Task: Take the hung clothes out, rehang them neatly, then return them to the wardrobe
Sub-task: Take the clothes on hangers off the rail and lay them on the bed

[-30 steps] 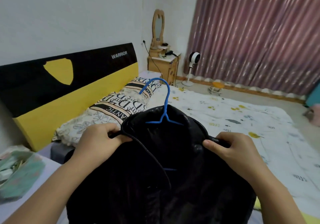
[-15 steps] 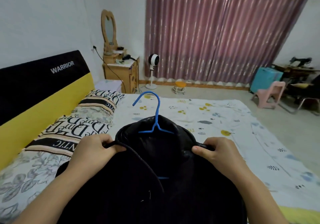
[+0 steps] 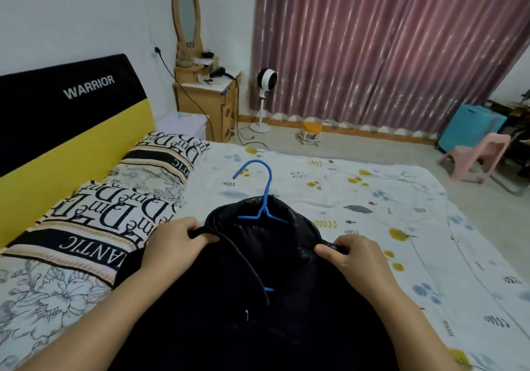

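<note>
The jacket (image 3: 258,307) lies on the bed (image 3: 387,198), collar away from the person. Both hands pinch its shoulder edges: the left hand (image 3: 172,244) on the left, the right hand (image 3: 351,256) on the right. Between them and just beyond sits the hanger (image 3: 262,213), hook pointing away, equally near to both hands. No wardrobe is visible.

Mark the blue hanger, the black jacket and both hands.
blue hanger (image 3: 268,182), head view, on the hook's stem.
black jacket (image 3: 266,313), head view, on the front panel.
left hand (image 3: 172,244), head view, on its back.
right hand (image 3: 357,257), head view, on its back.
</note>
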The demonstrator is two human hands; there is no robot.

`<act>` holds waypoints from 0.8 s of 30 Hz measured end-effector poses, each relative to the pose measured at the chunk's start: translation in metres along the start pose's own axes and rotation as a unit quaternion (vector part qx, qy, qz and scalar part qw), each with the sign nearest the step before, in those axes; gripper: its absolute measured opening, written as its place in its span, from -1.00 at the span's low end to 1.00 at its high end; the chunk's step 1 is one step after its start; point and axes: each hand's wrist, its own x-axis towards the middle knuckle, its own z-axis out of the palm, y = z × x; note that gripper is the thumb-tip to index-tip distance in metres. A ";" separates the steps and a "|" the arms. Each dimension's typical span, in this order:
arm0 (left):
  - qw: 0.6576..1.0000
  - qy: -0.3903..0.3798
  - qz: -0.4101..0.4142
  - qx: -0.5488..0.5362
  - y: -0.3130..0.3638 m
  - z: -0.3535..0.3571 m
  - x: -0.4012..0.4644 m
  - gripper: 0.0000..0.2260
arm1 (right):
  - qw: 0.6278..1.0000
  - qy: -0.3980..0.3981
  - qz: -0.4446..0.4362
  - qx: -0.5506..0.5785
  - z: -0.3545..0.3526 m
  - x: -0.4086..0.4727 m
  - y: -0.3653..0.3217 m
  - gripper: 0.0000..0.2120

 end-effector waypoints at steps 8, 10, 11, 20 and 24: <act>0.997 -0.022 -0.057 0.055 -0.043 0.102 0.087 -0.77 | 0.988 -0.129 0.031 0.079 0.089 0.105 0.046 -0.76; 0.995 -0.028 -0.069 0.067 -0.055 0.127 0.100 -0.76 | 0.988 -0.121 0.056 0.081 0.117 0.127 0.063 -0.77; 0.993 -0.030 -0.070 0.086 -0.061 0.141 0.102 -0.71 | 0.988 -0.116 0.070 0.076 0.132 0.137 0.072 -0.75; 0.940 -0.192 -0.066 0.273 -0.121 0.256 0.053 -0.37 | 0.984 -0.132 0.107 -0.056 0.253 0.184 0.134 -0.68; 0.910 -0.272 -0.119 0.289 -0.154 0.286 0.047 -0.37 | 0.949 -0.160 0.096 -0.253 0.284 0.175 0.140 -0.56</act>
